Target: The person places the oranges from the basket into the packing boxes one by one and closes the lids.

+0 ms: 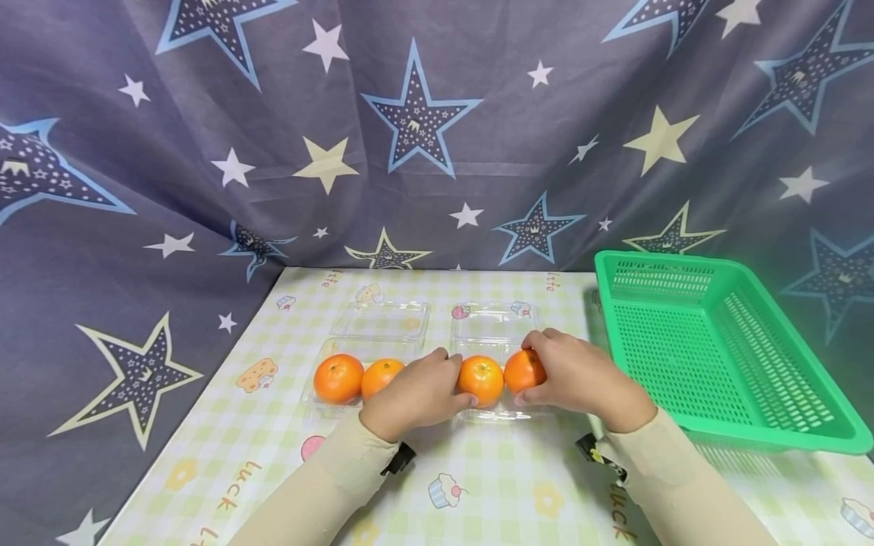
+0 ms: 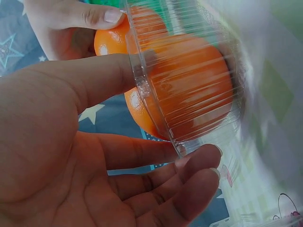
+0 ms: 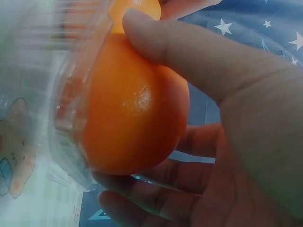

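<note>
Two open clear plastic clamshell boxes lie side by side on the checked tablecloth. The left box (image 1: pixel 321 406) holds two oranges (image 1: pixel 338 378). In the right box (image 1: pixel 488 322) sit two more. My left hand (image 1: pixel 456 377) holds the right box's left end beside the inner orange (image 1: pixel 481 379), thumb along the ribbed rim (image 2: pixel 142 80) and fingers under its corner. My right hand (image 1: pixel 539 368) grips the outer orange (image 1: pixel 526 373) at the box's right end, thumb (image 3: pixel 156 42) over the fruit (image 3: pixel 132 118) and fingers beneath.
A green slatted plastic basket (image 1: pixel 683 259) stands at the right of the table, close to my right forearm. A star-patterned grey cloth (image 1: pixel 423 114) hangs behind and drapes down the left side. The boxes' lids lie flat toward the back.
</note>
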### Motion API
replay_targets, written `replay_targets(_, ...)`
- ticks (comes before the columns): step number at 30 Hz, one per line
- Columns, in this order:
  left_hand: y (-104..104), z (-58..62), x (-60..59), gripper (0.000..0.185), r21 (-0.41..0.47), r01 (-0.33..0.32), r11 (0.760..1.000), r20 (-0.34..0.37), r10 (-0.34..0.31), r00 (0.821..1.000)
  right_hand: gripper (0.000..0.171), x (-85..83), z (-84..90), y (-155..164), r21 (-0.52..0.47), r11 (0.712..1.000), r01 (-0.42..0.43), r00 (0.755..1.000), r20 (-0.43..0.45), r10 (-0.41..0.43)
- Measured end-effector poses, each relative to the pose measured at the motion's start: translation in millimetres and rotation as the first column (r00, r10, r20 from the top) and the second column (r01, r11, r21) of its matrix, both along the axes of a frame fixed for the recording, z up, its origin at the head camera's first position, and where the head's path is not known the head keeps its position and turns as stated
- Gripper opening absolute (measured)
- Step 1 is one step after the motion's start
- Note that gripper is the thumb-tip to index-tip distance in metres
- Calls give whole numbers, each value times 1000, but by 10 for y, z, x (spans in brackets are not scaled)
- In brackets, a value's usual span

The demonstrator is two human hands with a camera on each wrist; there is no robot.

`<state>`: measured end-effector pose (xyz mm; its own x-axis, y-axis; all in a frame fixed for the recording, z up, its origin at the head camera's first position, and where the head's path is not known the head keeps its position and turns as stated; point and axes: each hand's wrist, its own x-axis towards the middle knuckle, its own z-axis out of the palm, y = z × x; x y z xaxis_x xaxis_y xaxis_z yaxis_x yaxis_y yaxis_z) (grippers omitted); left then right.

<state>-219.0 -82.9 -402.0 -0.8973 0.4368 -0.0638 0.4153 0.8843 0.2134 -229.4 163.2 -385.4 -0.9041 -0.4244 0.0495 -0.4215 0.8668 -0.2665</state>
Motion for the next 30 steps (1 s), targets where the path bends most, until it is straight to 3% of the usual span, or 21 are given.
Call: replay_targets(30, -3, -2, -6, 56, 3, 4, 1000, -10, -4, 1000, 71, -49, -50, -5, -22, 1000, -17, 1000, 4, 18)
